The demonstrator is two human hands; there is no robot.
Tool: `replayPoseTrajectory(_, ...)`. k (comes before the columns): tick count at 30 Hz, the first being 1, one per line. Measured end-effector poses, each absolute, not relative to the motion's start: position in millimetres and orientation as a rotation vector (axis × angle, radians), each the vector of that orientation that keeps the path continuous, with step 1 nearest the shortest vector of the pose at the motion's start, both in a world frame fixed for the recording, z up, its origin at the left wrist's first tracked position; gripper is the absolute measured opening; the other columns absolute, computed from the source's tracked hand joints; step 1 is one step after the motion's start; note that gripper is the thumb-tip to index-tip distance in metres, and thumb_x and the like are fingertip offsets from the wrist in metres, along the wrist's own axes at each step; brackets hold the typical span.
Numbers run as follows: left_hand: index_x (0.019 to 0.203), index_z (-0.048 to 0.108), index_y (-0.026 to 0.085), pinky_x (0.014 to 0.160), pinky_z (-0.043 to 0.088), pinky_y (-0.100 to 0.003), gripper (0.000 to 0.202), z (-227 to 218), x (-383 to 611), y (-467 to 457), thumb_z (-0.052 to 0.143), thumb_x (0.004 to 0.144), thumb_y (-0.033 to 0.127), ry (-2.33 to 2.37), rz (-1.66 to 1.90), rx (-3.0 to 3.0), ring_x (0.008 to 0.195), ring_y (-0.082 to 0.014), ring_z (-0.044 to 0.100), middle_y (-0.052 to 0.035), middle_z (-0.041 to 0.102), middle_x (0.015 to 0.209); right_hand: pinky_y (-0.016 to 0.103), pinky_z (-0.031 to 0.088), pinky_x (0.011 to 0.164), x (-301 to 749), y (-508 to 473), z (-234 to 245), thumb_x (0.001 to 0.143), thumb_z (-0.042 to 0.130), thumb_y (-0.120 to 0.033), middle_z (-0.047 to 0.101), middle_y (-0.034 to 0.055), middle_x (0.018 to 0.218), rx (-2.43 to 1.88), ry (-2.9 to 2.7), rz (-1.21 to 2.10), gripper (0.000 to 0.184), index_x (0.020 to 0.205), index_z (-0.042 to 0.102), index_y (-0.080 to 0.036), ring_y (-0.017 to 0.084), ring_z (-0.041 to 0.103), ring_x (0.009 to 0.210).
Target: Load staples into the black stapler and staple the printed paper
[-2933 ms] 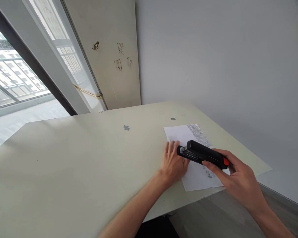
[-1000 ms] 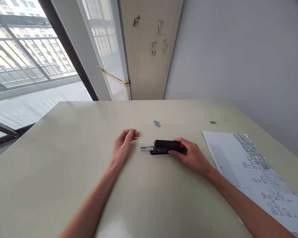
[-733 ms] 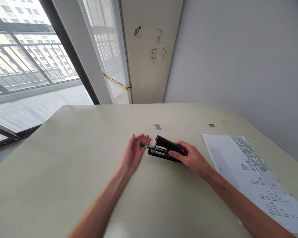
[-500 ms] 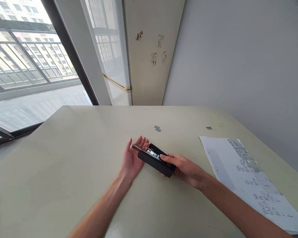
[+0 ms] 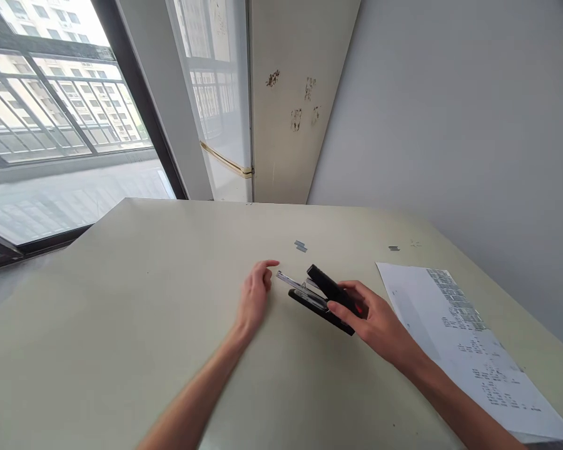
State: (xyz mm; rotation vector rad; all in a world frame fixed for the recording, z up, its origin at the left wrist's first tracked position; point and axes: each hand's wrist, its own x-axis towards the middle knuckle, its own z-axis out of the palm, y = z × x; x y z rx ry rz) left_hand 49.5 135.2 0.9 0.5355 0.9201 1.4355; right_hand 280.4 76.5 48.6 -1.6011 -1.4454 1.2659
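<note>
A black stapler (image 5: pixel 326 307) is in my right hand (image 5: pixel 373 315), thumb on its near side and fingers round the back end. Its black top arm (image 5: pixel 331 286) is lifted, and the metal staple tray (image 5: pixel 291 281) sticks up and out between arm and base. Just left of the tray's tip is my left hand (image 5: pixel 256 295), its index finger stretched toward the tip and the other fingers curled. A small gap seems to separate finger and tray, and nothing shows in that hand.
Two short staple strips (image 5: pixel 300 245) lie beyond the stapler. More strips (image 5: pixel 394 248) lie further right. A printed sheet (image 5: pixel 431 331), with rows of staple strips on its far end, covers the table's right side. The wall (image 5: pixel 450 125) borders the table (image 5: pixel 169 281) on the right.
The stapler has moved slightly right and turned from its tipped pose, so its opened arm shows from the side. My left hand has turned from palm-up beneath the tray to curled with index extended.
</note>
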Motion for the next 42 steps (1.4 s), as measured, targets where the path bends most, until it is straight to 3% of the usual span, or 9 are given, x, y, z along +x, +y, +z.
replayPoseTrajectory(4,0.102,0.082,0.025,0.08,0.046,-0.029,0.017,3,58,118,0.074,0.087,0.029,1.08,1.353,1.215,0.085,-0.0238,0.058,-0.0046,0.064,0.084,0.038,0.056,0.087,284,73,43,0.089,0.072,-0.056,0.076,0.006,0.116,-1.636,-1.499,0.985,0.039,0.116,0.064,-0.029,0.028,0.07,0.107)
replayPoseTrajectory(9,0.115,0.082,0.026,0.07,0.041,-0.029,0.034,-2,66,113,0.078,0.081,0.024,1.065,1.234,1.457,0.07,-0.0203,0.05,-0.0012,0.056,0.076,0.04,0.057,0.084,281,80,29,0.091,0.069,-0.054,0.077,0.0073,0.112,-1.62,-1.56,0.871,0.037,0.116,0.064,-0.028,0.028,0.072,0.1)
replayPoseTrajectory(16,0.096,0.075,0.017,0.051,0.029,-0.022,0.018,2,56,131,0.075,0.08,0.027,0.935,1.297,0.704,0.052,-0.0085,0.032,0.0069,0.041,0.064,0.04,0.055,0.088,255,144,12,0.093,0.067,-0.045,0.078,0.0078,0.112,-1.513,-1.743,0.598,0.032,0.117,0.063,-0.025,0.027,0.073,0.099)
replayPoseTrajectory(21,0.09,0.069,0.013,0.052,0.041,-0.02,0.019,9,46,134,0.069,0.083,0.03,0.677,1.27,0.404,0.053,-0.0069,0.041,0.0023,0.05,0.071,0.039,0.053,0.088,197,203,0,0.094,0.067,-0.036,0.078,0.0063,0.113,-1.415,-1.906,0.473,0.028,0.12,0.063,-0.025,0.027,0.072,0.101)
replayPoseTrajectory(26,0.107,0.07,0.009,0.068,0.058,-0.025,0.025,9,39,138,0.062,0.09,0.026,0.576,1.355,0.103,0.078,-0.0164,0.068,-0.0121,0.069,0.093,0.04,0.054,0.089,164,224,-4,0.094,0.068,-0.031,0.078,0.0068,0.114,-1.35,-1.969,0.473,0.026,0.12,0.064,-0.026,0.027,0.072,0.099)
replayPoseTrajectory(29,0.118,0.069,0.008,0.081,0.061,-0.03,0.032,7,39,139,0.06,0.093,0.026,0.597,1.389,0.1,0.098,-0.0228,0.074,-0.0183,0.073,0.112,0.041,0.051,0.1,169,210,1,0.1,0.058,-0.03,0.071,0.0108,0.128,-1.302,-1.931,0.428,0.027,0.126,0.06,-0.024,0.027,0.067,0.117)
replayPoseTrajectory(32,0.125,0.068,0.009,0.095,0.06,-0.037,0.038,6,41,139,0.059,0.094,0.029,0.597,1.401,0.154,0.118,-0.0291,0.071,-0.0219,0.071,0.128,0.045,0.045,0.112,182,181,6,0.106,0.047,-0.032,0.063,0.0127,0.138,-1.252,-1.865,0.34,0.024,0.125,0.059,-0.025,0.027,0.057,0.133)
replayPoseTrajectory(35,0.13,0.067,0.009,0.104,0.057,-0.041,0.043,6,44,137,0.057,0.097,0.034,0.564,1.364,0.221,0.132,-0.0316,0.064,-0.0225,0.067,0.138,0.051,0.046,0.111,189,152,3,0.099,0.063,-0.04,0.057,0.0163,0.143,-1.232,-1.952,0.243,0.019,0.108,0.064,-0.024,0.033,0.053,0.136)
replayPoseTrajectory(42,0.132,0.066,0.007,0.105,0.056,-0.042,0.046,13,45,133,0.054,0.1,0.039,0.549,1.249,0.277,0.14,-0.0337,0.057,-0.0234,0.062,0.146,0.055,0.047,0.113,189,131,-3,0.102,0.06,-0.034,0.048,0.0175,0.155,-1.241,-2.035,0.168,0.017,0.095,0.07,-0.022,0.034,0.049,0.143)
